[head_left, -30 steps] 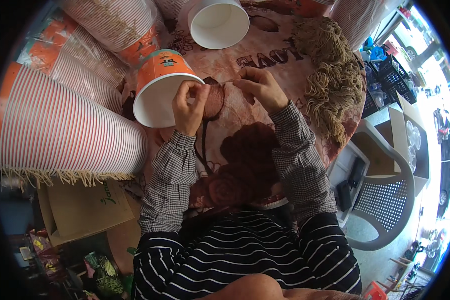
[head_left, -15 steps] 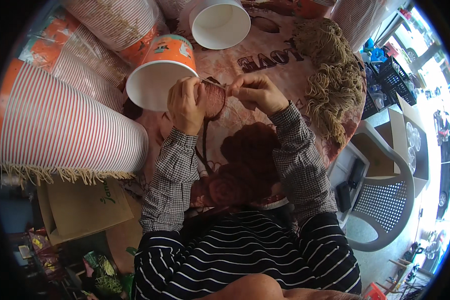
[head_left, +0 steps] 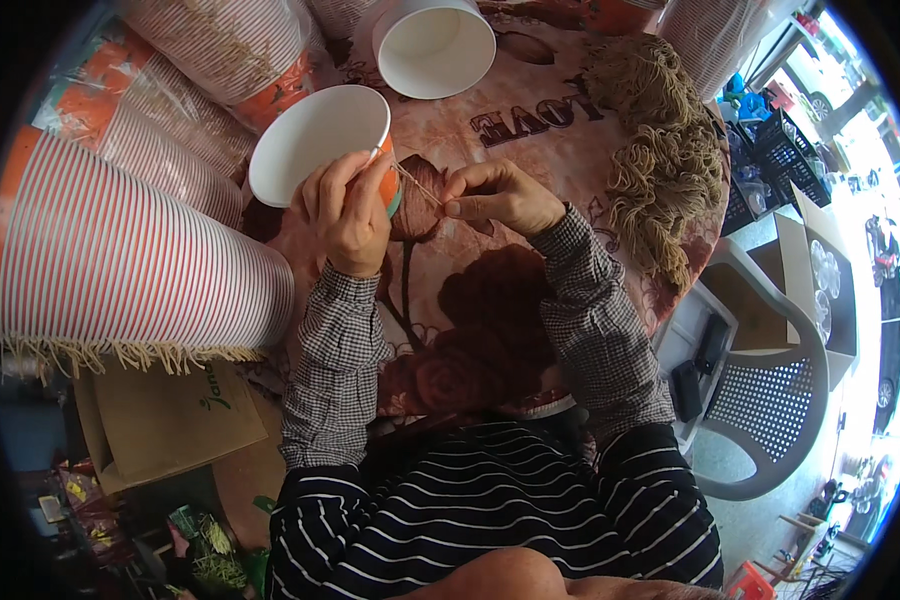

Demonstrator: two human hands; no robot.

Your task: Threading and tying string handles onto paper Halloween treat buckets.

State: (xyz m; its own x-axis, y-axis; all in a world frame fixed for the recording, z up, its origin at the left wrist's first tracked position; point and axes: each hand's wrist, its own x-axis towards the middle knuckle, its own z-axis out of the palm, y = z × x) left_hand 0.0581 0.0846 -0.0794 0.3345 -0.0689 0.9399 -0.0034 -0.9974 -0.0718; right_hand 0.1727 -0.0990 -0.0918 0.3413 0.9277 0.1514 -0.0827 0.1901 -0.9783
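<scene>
My left hand (head_left: pixel 348 215) is closed on the near right rim of a paper tub (head_left: pixel 315 140), white inside and orange outside. The tub is tilted, its open mouth up and toward me. A thin beige string (head_left: pixel 417 183) runs from the rim by my left fingers to my right hand (head_left: pixel 505 197). There, thumb and forefinger pinch its end, and the string looks taut. My left palm hides part of the tub's side. Another white paper tub (head_left: pixel 437 50) lies just behind, mouth toward me.
Long nested stacks of paper tubs (head_left: pixel 140 245) fill the left side, with cut strings (head_left: pixel 120 352) hanging beneath the nearest. A heap of beige strings (head_left: pixel 667 170) lies at the right edge of the patterned tablecloth (head_left: pixel 530 235). A grey plastic chair (head_left: pixel 770 400) and a cardboard box (head_left: pixel 180 415) flank the table.
The tub has turned so its mouth faces upward more, and my left hand has shifted left onto its rim. My right hand has moved slightly left and down, still pinching the string.
</scene>
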